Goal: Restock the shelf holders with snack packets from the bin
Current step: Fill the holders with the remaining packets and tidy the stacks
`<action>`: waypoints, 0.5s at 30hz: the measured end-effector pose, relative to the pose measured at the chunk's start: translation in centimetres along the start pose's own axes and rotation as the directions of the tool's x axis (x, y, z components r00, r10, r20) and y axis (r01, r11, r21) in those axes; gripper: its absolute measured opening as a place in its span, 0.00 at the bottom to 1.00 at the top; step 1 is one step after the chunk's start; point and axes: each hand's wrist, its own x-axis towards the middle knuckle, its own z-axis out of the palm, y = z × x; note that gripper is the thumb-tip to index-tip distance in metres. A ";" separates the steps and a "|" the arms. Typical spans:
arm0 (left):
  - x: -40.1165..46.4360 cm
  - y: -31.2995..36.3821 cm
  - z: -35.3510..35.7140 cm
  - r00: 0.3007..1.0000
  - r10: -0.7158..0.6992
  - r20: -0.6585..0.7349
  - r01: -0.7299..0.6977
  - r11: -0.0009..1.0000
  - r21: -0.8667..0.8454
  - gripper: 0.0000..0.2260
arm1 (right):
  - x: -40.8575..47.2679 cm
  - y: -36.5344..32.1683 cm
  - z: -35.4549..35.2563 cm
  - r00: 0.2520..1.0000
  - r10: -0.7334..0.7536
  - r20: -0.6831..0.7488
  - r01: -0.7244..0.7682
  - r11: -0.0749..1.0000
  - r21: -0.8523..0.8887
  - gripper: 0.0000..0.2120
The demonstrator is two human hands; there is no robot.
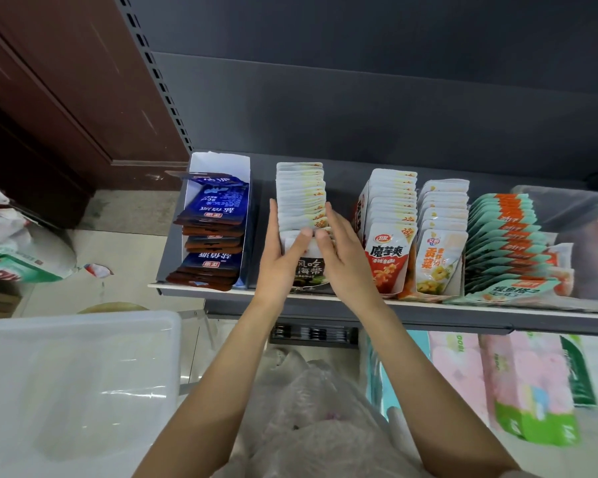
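Your white snack packets (pixel 301 194) stand upright in a tight row in the shelf holder (pixel 306 270); the translucent bin (pixel 80 374) sits lower left

Shelf (pixel 325 298): five rows of snack packets — one blue-and-brown (pixel 214 236), one white with dark-fronted holder (pixel 301 194), one red-fronted (pixel 390 236), one yellow-fronted (pixel 440 243), one teal-and-orange (pixel 504 243). Packets per row too overlapped to count. One translucent bin (pixel 76 374). Two hands.
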 end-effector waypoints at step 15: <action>2.9 -0.1 1.1 0.992 0.075 -0.099 -0.061 0.990 0.129 0.24 | 2.0 -1.8 2.5 0.965 0.139 -0.220 -0.039 0.913 0.407 0.22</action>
